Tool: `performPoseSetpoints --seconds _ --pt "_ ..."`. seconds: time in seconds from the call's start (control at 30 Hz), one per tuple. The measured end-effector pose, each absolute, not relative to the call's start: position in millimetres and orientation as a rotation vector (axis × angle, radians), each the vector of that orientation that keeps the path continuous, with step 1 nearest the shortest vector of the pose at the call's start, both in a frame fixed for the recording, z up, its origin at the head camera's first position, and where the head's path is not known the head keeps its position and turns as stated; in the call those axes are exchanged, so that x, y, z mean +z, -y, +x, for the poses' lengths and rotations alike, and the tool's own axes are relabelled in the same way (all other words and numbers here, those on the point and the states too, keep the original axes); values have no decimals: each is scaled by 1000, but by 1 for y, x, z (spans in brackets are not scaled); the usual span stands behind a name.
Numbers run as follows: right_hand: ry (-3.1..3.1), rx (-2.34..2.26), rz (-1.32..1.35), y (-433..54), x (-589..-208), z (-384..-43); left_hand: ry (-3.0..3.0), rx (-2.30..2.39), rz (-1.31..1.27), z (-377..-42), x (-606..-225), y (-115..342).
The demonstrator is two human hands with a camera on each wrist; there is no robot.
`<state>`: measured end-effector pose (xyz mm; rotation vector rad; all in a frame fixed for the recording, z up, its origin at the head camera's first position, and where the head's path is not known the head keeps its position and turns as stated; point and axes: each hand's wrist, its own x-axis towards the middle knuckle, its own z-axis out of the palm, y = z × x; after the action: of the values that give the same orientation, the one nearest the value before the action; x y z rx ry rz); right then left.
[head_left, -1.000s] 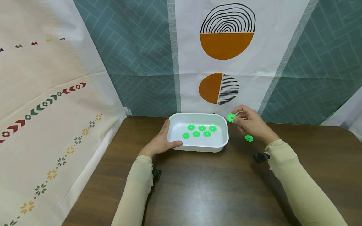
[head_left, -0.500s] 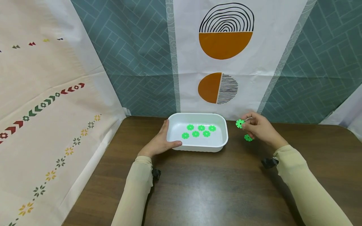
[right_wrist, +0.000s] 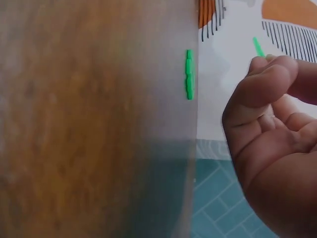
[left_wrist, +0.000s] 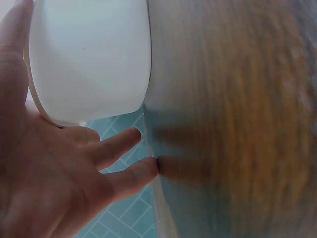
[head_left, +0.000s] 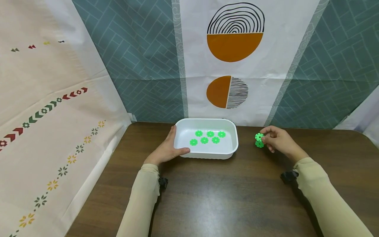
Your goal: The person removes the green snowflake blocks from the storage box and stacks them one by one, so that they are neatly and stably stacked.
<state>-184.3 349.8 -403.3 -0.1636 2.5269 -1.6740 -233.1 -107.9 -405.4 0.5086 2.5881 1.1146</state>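
Note:
A white plastic tub (head_left: 207, 156) stands at the back of the table with several green notched discs (head_left: 204, 140) lying flat inside. My left hand (head_left: 166, 149) rests against its left end, thumb along the near rim. The left wrist view shows the palm beside the tub wall (left_wrist: 91, 59) and two fingers stretched toward the table. My right hand (head_left: 278, 141) pinches a green notched disc (head_left: 259, 136) between thumb and fingers. Another green disc (head_left: 259, 144) lies just below it on the table; in the right wrist view this table disc (right_wrist: 189, 74) appears edge-on, apart from the held disc (right_wrist: 258, 47).
The brown wooden table (head_left: 207, 197) runs to a patterned hanging cloth (head_left: 148, 65) behind. A cream cloth with printed motifs (head_left: 59, 131) hangs at the left side. Dark wrist straps (head_left: 289, 176) sit on both forearms.
My right hand has moved right and toward me, carrying its disc from beside the tub's right rim to over the disc on the table. The left hand has stayed at the tub.

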Motion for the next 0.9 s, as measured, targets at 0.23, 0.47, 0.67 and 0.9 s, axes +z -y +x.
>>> performPoseSetpoints --seconds 0.23,0.47,0.67,0.9 --pt "-2486 -1597 -60 -360 -411 -184 -2593 1111 508 -233 -405 108" --pt "-2421 -1570 -16 -363 -415 -184 -2583 1126 518 -232 -403 107" --pt "-2414 -1540 17 -362 -417 -186 -2588 1118 514 -232 -404 107" --pt "-2436 -1483 43 -359 -415 -188 -2587 1116 513 -233 -403 107"
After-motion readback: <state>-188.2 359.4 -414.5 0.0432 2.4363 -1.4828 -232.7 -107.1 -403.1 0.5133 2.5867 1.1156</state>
